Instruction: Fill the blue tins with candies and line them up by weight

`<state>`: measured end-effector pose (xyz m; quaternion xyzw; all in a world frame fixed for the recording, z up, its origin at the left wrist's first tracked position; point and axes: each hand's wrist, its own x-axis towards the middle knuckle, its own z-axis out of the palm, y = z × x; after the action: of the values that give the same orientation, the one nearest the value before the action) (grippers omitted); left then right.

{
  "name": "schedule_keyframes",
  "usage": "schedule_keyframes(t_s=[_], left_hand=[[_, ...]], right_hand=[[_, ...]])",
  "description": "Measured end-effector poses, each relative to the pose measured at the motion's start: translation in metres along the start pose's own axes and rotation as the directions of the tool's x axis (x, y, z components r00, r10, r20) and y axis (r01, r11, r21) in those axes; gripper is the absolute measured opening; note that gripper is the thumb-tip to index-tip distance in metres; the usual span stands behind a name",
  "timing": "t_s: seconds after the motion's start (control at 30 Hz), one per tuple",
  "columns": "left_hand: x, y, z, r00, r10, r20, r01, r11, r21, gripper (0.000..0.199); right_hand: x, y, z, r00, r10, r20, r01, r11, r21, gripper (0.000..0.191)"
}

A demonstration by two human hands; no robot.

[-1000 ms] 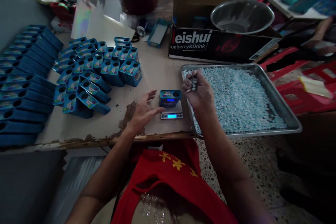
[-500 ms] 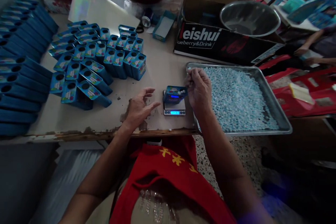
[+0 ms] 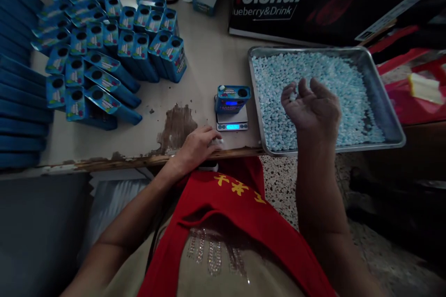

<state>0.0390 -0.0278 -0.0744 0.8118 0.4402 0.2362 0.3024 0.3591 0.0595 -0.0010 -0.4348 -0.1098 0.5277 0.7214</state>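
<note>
A blue rectangular tin (image 3: 232,100) with a round dark hole in its top stands on a small digital scale (image 3: 232,126) with a lit display. One white candy (image 3: 222,87) lies at the tin's top left corner. My left hand (image 3: 198,146) rests at the table's front edge, below and left of the scale, its fingertips closed on a small white candy (image 3: 219,142). Over the metal tray (image 3: 395,125) of pale blue and white candies (image 3: 278,120), my right hand (image 3: 311,104) is turned palm up. Its fingers are curled, with a white candy (image 3: 293,96) held by the fingertips.
Several blue tins (image 3: 104,79) with open holes stand and lean in a group on the left. More tins (image 3: 21,116) lie stacked at the far left. A black printed carton (image 3: 272,9) sits behind the tray. A worn brown patch (image 3: 177,125) marks the tabletop (image 3: 198,65).
My right hand has moved from beside the tin to over the tray and turned palm up. My left hand has come down to the table edge. The white pieces at the tin's hole are gone.
</note>
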Motion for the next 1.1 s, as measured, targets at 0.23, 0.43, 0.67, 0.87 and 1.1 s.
schedule_keyframes(t_s=[0.23,0.43,0.67,0.87,1.1], left_hand=[[0.005,-0.001,0.006,0.998,-0.06,-0.03,0.062,0.992,0.107,0.018],[0.009,0.001,0.016,0.999,0.041,-0.025,-0.035,0.979,0.201,0.013],[0.001,-0.009,0.022,0.983,0.108,-0.146,-0.08,0.979,0.186,0.011],[-0.005,-0.013,0.023,0.935,0.131,-0.33,-0.084,0.985,0.153,0.011],[-0.003,-0.016,0.026,0.922,0.1,-0.375,-0.082,0.995,0.065,0.013]], right_hand=[[-0.02,0.01,-0.038,0.99,0.105,0.093,-0.073,0.951,-0.299,0.029],[-0.038,-0.006,-0.023,0.944,0.19,0.27,-0.037,0.874,-0.485,0.022],[-0.03,-0.002,0.056,0.813,0.242,0.53,0.223,0.711,-0.666,0.031],[-0.024,0.019,0.101,0.664,0.25,0.705,0.648,0.279,-0.709,0.016],[-0.025,0.039,0.103,0.643,0.295,0.707,0.727,0.056,-0.685,0.021]])
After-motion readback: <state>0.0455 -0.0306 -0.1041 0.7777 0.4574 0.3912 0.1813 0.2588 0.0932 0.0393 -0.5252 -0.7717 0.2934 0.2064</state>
